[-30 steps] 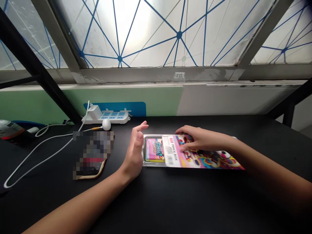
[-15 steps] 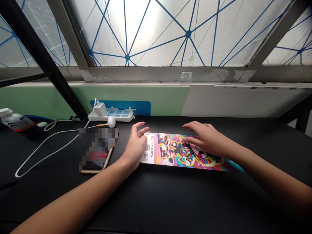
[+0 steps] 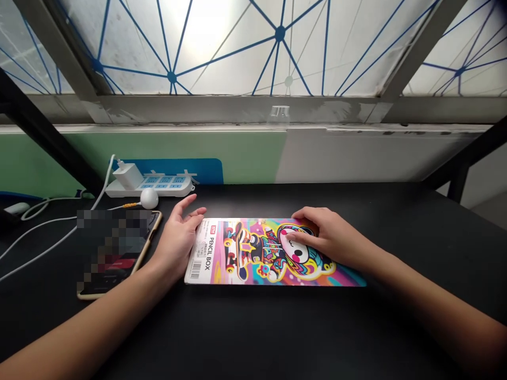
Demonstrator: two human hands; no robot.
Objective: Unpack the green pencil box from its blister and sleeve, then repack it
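Multicoloured, flat, rectangular cardboard pencil box (image 3: 253, 256) lies face up on the matt black tabletop (image 3: 277, 332), in front of the person and between the two bare hands, its long side running left to right. Its white left end carries a small red label, the black words "PENCIL BOX" and a barcode; the rest shows a cartoon figure lying sideways, skateboard toward the left and head toward the right, on a pink, purple and teal ground.

The left hand (image 3: 178, 235) stands on edge at the white end, its fingers loosely spread and slightly bent, the thumb side against the box. The right hand (image 3: 322, 235) lies over the upper right part, thumb across the figure's head and fingers at the far edge; whether it pinches the box or merely rests there, I cannot tell.

Left of the left hand lies a dark-screened phone (image 3: 114, 266) in a tan-edged case, its picture partly blurred out. Just beyond it sits a small, round white plastic piece (image 3: 149, 199) on a white cable, near a long white power strip (image 3: 168, 184) with a white cube-shaped charger (image 3: 127, 176) plugged in.
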